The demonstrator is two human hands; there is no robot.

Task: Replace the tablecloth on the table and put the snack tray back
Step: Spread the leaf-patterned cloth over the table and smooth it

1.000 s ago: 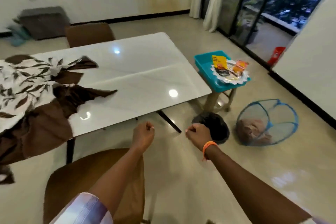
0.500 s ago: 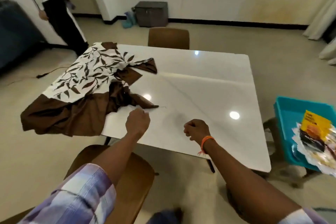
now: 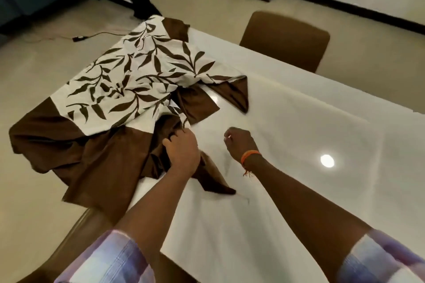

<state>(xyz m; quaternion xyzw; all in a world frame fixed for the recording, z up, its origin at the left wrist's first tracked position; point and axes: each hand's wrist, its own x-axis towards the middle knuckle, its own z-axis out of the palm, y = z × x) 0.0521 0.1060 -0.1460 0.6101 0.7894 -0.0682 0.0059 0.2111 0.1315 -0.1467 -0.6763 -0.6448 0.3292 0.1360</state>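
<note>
Item 1: tablecloth (image 3: 128,89), white with brown leaves and a brown border. Bunched over the bench's (image 3: 299,135) far-left corner, 1 side hanging off the left edge; most of the glossy top is bare.
Item 2: left hand (image 3: 182,153), fingers closed on a brown fold near the front edge.
Item 3: right hand (image 3: 241,142), curled loosely just beside the cloth, holding nothing.
Item 4: snack tray, not in view.
Status: spreading barely begun; smoothing and tray return outstanding.
</note>
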